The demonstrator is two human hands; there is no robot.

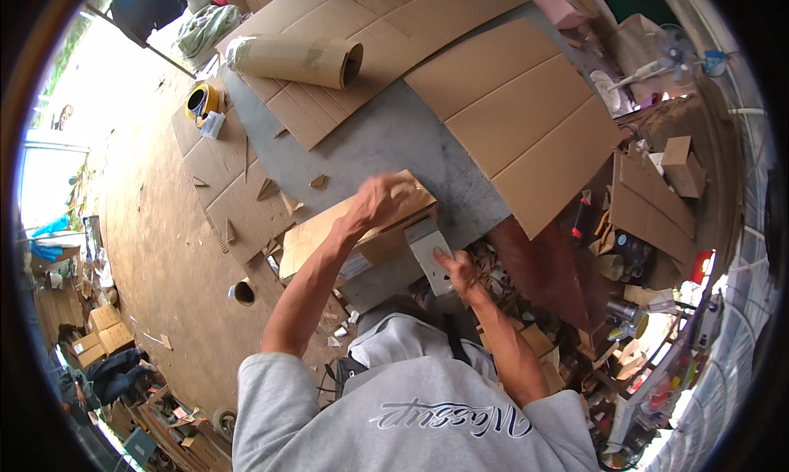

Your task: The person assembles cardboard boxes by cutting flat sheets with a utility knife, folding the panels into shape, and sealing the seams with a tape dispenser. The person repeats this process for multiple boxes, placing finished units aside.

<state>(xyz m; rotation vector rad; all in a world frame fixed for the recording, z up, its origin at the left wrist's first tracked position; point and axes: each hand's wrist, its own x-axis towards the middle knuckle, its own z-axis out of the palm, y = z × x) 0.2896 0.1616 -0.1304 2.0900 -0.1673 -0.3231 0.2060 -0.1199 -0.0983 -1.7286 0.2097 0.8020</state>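
Cardboard lies beyond the box — right fingers grip a panel, left fingers unclear.

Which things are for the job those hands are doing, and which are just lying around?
Seems part of the job:
long cardboard box, by the blurred left hand
flat pale piece, held in the right hand

Probably just lying about:
rolled cardboard
yellow roll
cardboard scraps

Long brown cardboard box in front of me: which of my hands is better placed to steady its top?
Probably your left hand: it is over the top of the box, though blur leaves contact unclear. Your right hand is beside it, holding a flat, pale-grey rectangular piece.
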